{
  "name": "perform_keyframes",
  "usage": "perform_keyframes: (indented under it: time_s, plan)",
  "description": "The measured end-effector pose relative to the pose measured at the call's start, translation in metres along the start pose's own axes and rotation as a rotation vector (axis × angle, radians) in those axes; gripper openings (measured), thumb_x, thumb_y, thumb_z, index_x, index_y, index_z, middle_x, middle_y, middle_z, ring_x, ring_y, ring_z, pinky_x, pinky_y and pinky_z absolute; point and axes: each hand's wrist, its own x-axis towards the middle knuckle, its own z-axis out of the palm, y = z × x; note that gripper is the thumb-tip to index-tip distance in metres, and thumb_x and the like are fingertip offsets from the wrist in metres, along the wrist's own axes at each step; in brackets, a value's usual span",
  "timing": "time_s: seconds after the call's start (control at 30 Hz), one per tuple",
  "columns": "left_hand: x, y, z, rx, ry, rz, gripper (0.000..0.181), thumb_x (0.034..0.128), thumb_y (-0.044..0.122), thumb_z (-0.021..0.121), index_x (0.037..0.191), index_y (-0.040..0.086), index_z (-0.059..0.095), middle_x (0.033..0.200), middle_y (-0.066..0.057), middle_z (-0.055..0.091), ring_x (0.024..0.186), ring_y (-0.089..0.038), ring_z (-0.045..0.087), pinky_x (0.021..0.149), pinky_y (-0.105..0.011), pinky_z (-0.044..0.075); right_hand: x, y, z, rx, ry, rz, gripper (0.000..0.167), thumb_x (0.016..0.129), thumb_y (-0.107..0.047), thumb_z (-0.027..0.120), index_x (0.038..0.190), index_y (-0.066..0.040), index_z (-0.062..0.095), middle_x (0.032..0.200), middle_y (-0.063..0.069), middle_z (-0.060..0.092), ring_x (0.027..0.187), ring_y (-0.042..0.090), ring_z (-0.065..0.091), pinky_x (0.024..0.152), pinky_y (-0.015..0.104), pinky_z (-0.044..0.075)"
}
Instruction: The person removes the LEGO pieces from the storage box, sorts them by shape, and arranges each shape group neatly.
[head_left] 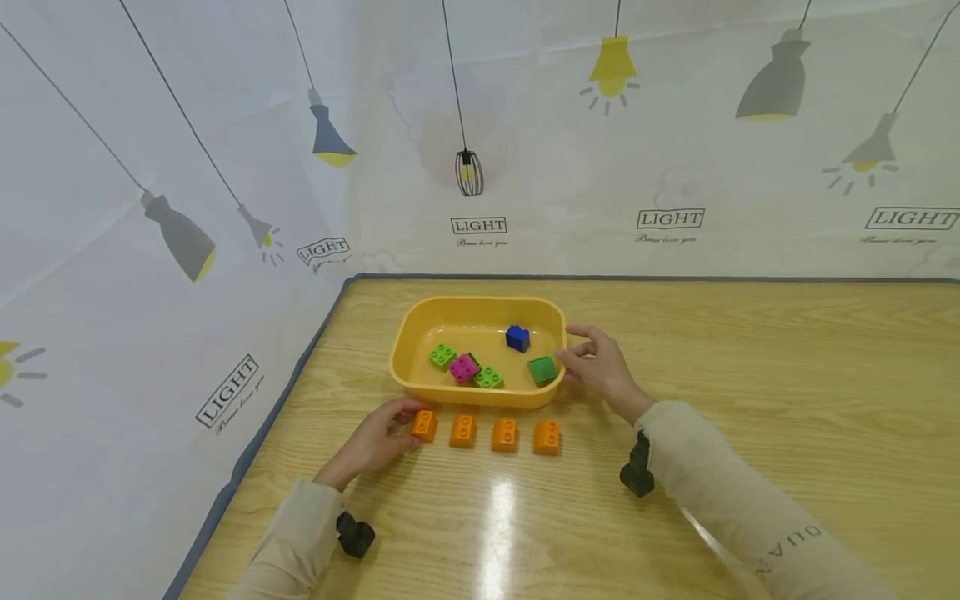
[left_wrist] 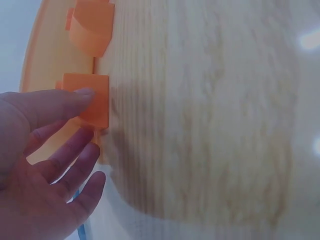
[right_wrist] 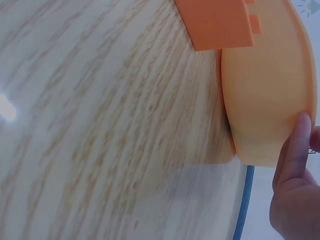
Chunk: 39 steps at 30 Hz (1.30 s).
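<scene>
Four orange bricks form a row in front of a yellow tray. At the row's left end, the left hand pinches an orange brick; in the left wrist view its thumb lies across that orange brick, index finger partly hidden behind, other fingers of the hand loosely spread. The right hand touches the tray's right end, fingers fairly straight. From the right wrist view, a finger of this hand rests against the yellow tray wall.
Inside the tray are a blue brick, a dark green brick, a magenta brick and light green bricks. The wooden table extends right. A printed wall covering stands behind and at left.
</scene>
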Motion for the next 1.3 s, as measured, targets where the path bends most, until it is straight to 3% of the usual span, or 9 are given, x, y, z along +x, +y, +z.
perform_keyframes:
  time_s: [0.33,0.63,0.97,1.3]
  plan:
    - [-0.015,0.005,-0.017,-0.002,0.005,0.064,0.043,0.0831,0.011,0.062,0.122,0.003,0.048,0.119,-0.016,0.05,0.105,-0.033,0.046,0.085,-0.051,0.038,0.0,0.002,0.0,0.017,-0.007,-0.004,0.049,0.087,-0.011,0.056,0.131,-0.001,0.036,0.095,0.017,0.053,0.071,0.015,0.058,0.073,0.037,0.05]
    - [-0.018,0.032,-0.029,0.021,-0.04,0.144,0.042,0.0834,0.015,0.062,0.122,0.004,0.049,0.116,-0.013,0.053,0.102,-0.029,0.049,0.084,-0.049,0.039,0.0,0.002,-0.002,0.019,-0.012,-0.015,0.049,0.088,-0.011,0.055,0.131,-0.001,0.035,0.096,0.018,0.053,0.071,0.014,0.058,0.074,0.038,0.05]
    - [0.013,0.066,-0.018,-0.002,-0.059,0.253,0.037,0.0843,0.017,0.061,0.118,0.005,0.053,0.11,-0.009,0.056,0.098,-0.028,0.051,0.084,-0.046,0.041,0.001,0.003,-0.002,0.025,-0.013,-0.009,0.049,0.088,-0.011,0.055,0.132,-0.001,0.035,0.096,0.018,0.053,0.071,0.013,0.058,0.074,0.038,0.05]
    - [0.052,0.084,0.009,0.009,-0.02,0.26,0.031,0.0847,0.014,0.06,0.113,0.003,0.057,0.104,-0.013,0.057,0.091,-0.026,0.053,0.08,-0.04,0.045,0.0,0.002,-0.001,0.029,-0.015,-0.023,0.049,0.087,-0.011,0.055,0.131,-0.001,0.036,0.093,0.016,0.053,0.07,0.014,0.058,0.073,0.039,0.05]
